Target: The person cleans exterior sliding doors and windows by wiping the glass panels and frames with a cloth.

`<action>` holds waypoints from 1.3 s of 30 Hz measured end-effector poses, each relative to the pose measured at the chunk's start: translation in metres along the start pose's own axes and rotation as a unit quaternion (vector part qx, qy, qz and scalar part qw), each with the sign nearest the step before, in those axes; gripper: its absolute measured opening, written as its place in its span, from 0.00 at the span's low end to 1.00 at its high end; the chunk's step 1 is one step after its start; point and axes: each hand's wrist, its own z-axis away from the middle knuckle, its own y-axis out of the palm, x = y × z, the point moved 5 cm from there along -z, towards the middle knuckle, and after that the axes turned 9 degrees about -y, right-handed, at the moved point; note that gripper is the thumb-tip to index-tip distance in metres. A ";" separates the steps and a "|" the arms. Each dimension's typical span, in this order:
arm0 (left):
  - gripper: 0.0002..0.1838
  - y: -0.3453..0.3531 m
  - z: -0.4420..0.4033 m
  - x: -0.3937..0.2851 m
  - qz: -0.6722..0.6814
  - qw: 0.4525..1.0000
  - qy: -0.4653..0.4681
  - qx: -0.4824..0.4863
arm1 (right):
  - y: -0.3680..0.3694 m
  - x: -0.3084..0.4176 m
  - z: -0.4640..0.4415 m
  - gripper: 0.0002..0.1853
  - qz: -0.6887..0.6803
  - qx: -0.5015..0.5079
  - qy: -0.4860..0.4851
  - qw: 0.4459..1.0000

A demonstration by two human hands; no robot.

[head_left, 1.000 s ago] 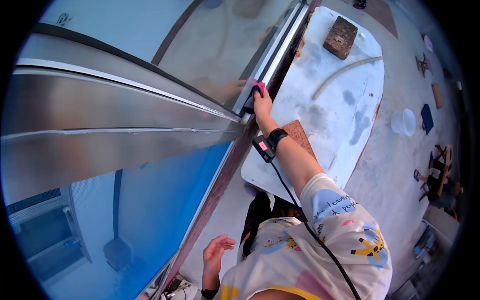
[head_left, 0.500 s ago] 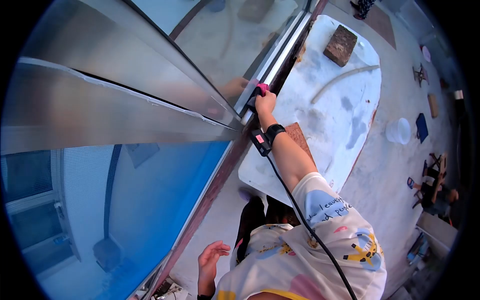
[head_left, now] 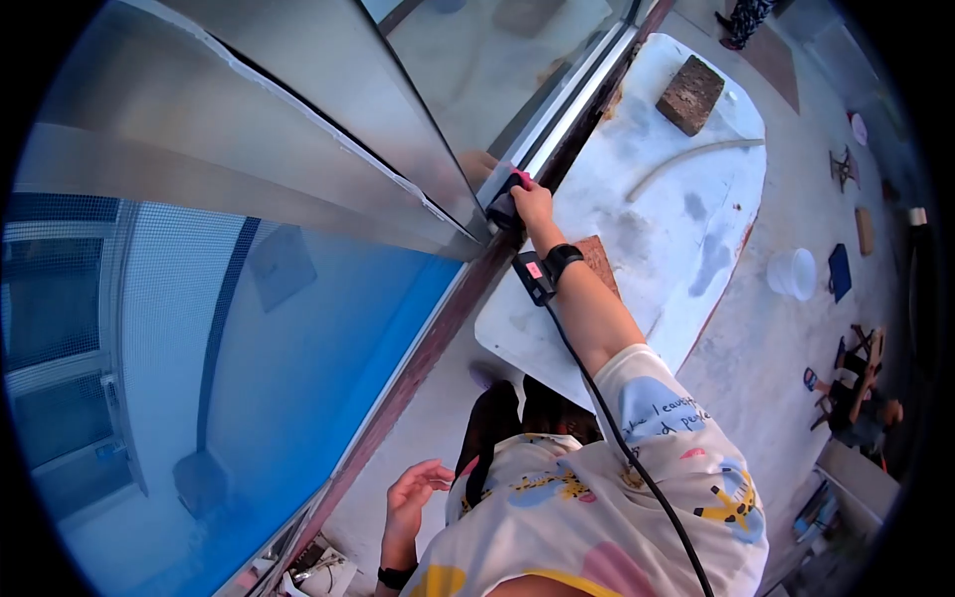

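Left hand (head_left: 413, 493) here, nearest, fingers loosely apart, forearm cut off below; a reddish brick (head_left: 600, 263) on the desk (head_left: 647, 234), half hidden by the right forearm; now the right hand (head_left: 533, 205), clamped on a dark-and-pink cloth (head_left: 504, 208) at the window frame (head_left: 571, 110), fingertips hard to make out; far off, a seated person (head_left: 848, 400), dim.

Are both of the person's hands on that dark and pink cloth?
No, only the right hand grips the cloth; the left hand is well apart from it.
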 end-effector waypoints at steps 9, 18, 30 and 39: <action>0.21 0.007 -0.015 0.002 -0.034 0.999 0.000 0.019 | 0.000 0.002 0.053 0.18 -0.211 0.239 0.235 0.918; 0.21 0.024 -0.008 0.011 0.023 0.999 -0.006 -0.031 | 0.008 0.007 0.045 0.15 0.069 0.340 -0.016 0.938; 0.20 0.016 0.005 0.022 0.041 0.997 0.016 -0.062 | -0.003 0.043 0.058 0.16 0.338 0.252 -0.310 0.852; 0.20 0.012 0.005 0.024 0.037 0.997 -0.004 -0.063 | -0.005 0.051 0.071 0.13 0.365 0.247 -0.397 0.805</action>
